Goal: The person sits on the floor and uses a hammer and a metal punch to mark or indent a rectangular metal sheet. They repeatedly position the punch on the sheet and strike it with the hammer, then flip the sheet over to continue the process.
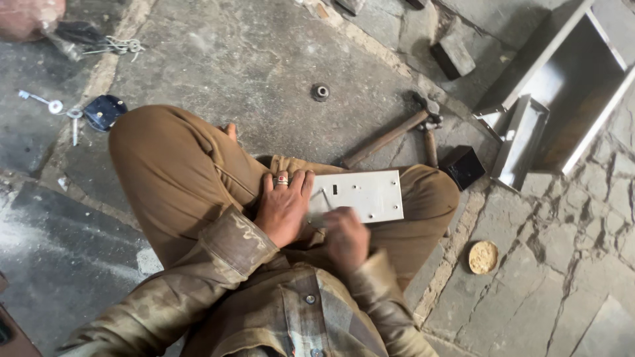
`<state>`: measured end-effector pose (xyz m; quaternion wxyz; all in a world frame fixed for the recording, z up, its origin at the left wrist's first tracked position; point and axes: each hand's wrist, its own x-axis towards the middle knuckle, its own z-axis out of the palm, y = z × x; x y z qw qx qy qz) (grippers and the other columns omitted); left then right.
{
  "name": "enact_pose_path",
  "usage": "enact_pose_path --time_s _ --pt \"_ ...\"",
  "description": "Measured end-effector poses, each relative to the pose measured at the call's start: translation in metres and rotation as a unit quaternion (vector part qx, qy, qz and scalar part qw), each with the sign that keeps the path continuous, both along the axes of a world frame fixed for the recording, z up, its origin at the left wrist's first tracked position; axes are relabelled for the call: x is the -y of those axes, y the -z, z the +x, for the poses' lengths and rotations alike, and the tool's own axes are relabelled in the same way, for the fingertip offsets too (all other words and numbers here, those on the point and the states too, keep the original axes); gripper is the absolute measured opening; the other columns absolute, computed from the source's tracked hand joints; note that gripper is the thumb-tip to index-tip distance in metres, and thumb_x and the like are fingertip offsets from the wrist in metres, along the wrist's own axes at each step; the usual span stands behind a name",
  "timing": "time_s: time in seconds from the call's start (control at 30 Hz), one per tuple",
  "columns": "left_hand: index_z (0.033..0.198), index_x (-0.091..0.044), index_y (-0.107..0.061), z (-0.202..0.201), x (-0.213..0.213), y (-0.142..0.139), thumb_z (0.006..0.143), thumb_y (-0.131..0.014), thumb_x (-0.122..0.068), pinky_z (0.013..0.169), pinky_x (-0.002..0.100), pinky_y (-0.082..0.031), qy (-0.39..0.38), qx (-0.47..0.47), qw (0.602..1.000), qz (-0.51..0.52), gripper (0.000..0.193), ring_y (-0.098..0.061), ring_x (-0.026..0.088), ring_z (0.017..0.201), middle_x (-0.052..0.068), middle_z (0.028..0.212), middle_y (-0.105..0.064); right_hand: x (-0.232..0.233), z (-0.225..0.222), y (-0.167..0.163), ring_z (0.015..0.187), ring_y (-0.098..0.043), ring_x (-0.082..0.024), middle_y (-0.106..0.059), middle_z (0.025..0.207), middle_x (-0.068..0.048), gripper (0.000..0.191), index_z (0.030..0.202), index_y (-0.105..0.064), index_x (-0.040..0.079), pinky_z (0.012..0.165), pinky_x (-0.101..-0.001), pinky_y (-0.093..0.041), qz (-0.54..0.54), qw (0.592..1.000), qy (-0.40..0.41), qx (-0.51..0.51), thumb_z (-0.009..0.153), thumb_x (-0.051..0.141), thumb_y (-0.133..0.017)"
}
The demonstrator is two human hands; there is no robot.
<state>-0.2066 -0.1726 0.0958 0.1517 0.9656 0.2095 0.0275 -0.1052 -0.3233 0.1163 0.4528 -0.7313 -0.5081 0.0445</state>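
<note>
A person sits cross-legged on a cracked stone floor (264, 59) with a white metal plate (360, 195) resting flat across the lap. The left hand (284, 205) lies on the plate's left end, fingers (291, 182) spread loosely and pressing down, a ring on one of them. The right hand (345, 238) sits at the plate's near edge, blurred; its fingers are curled together around a thin rod-like tool (324, 198) whose tip stands on the plate, though what kind of tool cannot be told. Just beyond the plate, two hammers (397, 132) lie crossed on the floor, with a small black block (462, 166) beside them. An open grey metal box (562, 86) stands toward the floor's far right corner. A small round nut (320, 92) lies farther off, keys (49, 104) and a dark blue disc (102, 111) lie at the left, and a round yellowish lid (483, 256) rests at the right.
</note>
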Motion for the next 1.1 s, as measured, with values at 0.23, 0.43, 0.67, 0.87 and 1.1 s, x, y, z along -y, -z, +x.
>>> enact_pose_path --time_s 0.23,0.43,0.67,0.87,1.1 --pt "0.141 0.001 -0.044 0.004 0.001 -0.007 0.066 -0.082 -0.057 0.099 0.066 -0.032 0.001 -0.025 0.997 -0.069 0.102 -0.052 0.043 0.117 0.019 0.13 -0.053 0.072 0.009 0.036 0.079 -0.066 -0.019 -0.068 0.091 -0.011 0.02 0.101 -0.067 0.0 0.065 -0.0333 -0.055 0.115 0.979 0.051 -0.161 0.104 0.014 -0.053" --pt "0.138 -0.001 -0.045 0.005 0.005 -0.02 0.059 -0.084 -0.064 0.1 0.065 -0.033 -0.002 -0.025 0.999 -0.038 0.108 -0.052 0.041 0.117 0.017 0.129 -0.054 0.132 0.045 0.077 0.071 -0.057 -0.013 -0.061 0.081 -0.006 0.028 0.104 -0.062 0.002 0.066 -0.0263 -0.048 0.2 0.875 0.273 -0.345 0.114 0.024 -0.047" --pt "0.141 -0.002 -0.043 0.005 0.005 -0.022 0.057 -0.085 -0.064 0.099 0.062 -0.034 -0.003 -0.057 0.996 -0.063 0.112 -0.051 0.041 0.117 0.017 0.13 -0.052 0.12 0.038 0.061 0.07 -0.058 -0.014 -0.063 0.079 -0.007 0.029 0.1 -0.064 0.0 0.066 -0.0288 -0.048 0.092 0.932 0.272 -0.223 0.113 0.021 -0.048" --pt "0.14 0.001 -0.043 0.003 0.007 -0.021 0.053 -0.086 -0.065 0.098 0.065 -0.033 0.014 -0.034 0.998 -0.045 0.117 -0.052 0.042 0.115 0.018 0.133 -0.052 0.056 0.082 0.011 0.076 -0.067 -0.033 -0.069 0.088 -0.012 0.014 0.095 -0.069 0.006 0.066 -0.0411 -0.052 -0.138 0.98 0.138 0.048 0.099 0.006 -0.056" --pt "0.142 -0.001 -0.044 0.004 0.004 -0.023 0.062 -0.084 -0.06 0.099 0.063 -0.034 0.008 -0.053 0.998 -0.037 0.108 -0.054 0.041 0.115 0.017 0.133 -0.055 0.089 0.036 0.011 0.077 -0.061 -0.025 -0.065 0.084 -0.004 0.011 0.097 -0.071 0.016 0.069 -0.0403 -0.048 -0.159 0.972 -0.016 0.172 0.089 0.015 -0.064"
